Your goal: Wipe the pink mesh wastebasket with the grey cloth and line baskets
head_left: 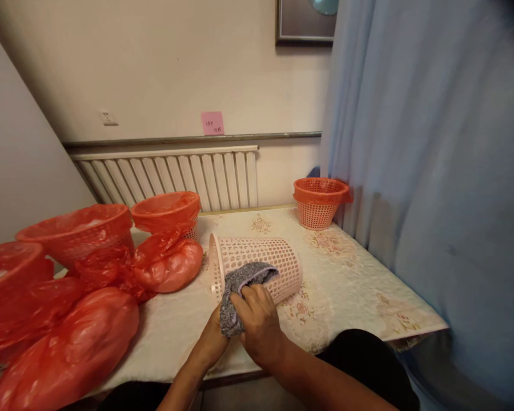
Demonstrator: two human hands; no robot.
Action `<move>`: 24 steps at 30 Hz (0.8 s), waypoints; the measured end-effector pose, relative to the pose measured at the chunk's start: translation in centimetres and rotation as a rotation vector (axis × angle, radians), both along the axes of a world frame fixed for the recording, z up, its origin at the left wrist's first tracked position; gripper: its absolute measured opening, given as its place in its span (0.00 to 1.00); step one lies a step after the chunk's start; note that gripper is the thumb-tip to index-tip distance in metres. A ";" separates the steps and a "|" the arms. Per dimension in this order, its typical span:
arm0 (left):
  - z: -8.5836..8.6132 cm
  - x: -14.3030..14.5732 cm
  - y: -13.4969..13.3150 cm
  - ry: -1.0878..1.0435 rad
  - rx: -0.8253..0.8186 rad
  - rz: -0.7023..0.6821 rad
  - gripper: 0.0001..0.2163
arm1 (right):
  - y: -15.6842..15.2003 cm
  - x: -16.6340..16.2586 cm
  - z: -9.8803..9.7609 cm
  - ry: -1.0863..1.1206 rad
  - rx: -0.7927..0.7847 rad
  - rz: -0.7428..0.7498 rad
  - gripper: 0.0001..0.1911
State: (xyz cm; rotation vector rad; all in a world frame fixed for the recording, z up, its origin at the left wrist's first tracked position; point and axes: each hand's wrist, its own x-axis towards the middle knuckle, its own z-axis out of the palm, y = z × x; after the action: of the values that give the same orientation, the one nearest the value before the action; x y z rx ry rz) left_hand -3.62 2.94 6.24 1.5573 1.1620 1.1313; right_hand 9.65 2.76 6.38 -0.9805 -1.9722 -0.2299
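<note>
A pale pink plastic basket (257,264) with a lattice of small holes lies on its side near the middle of the worktop (346,279). Its wide open rim faces left and its narrower closed base points right, so its long axis runs left to right, roughly along the near edge. A grey, nubbly cloth (240,291) drapes over the near side of the basket wall and hangs down toward the person.

The right hand (259,319) lies on top of the cloth with its fingers curled, pressing it against the basket. The left hand (212,342) is closed on the lower end of the cloth from beneath; most of this hand is hidden by the cloth and the right hand.

The worktop carries a cream cover with a floral pattern. To the right of the basket it is bare as far as the right edge, which runs beside a pale blue curtain (432,200). The near edge lies just beneath the wrists.

To the left, close to the basket's rim, sit tied red plastic bags (167,265) and several baskets lined with red bags (167,211), crowding that side. A small orange basket (319,202) stands upright at the far right corner, well apart. Behind the worktop a white radiator (175,177) runs along the wall, with a pink sticky note (212,123) above it.
</note>
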 end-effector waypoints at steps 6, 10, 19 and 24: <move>-0.2 -0.1 -0.4 0.124 0.097 -0.051 0.15 | 0.7 0.0 0.1 0.023 0.049 -0.029 0.13; -1.4 -0.2 -0.6 0.143 0.100 -0.056 0.17 | 0.6 0.1 0.4 0.020 0.036 -0.024 0.12; -4.4 -0.4 -1.1 0.143 0.002 -0.096 0.20 | 0.5 0.3 1.6 0.046 0.052 -0.040 0.12; -5.7 -0.3 -1.8 0.084 0.000 -0.145 0.21 | 0.6 0.3 2.3 0.066 0.076 -0.065 0.13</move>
State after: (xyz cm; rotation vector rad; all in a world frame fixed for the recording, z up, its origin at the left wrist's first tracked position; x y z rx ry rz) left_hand -3.91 1.13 0.53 1.6740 1.0846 0.9791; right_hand 9.99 3.32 8.67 -0.9913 -1.8604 -0.3033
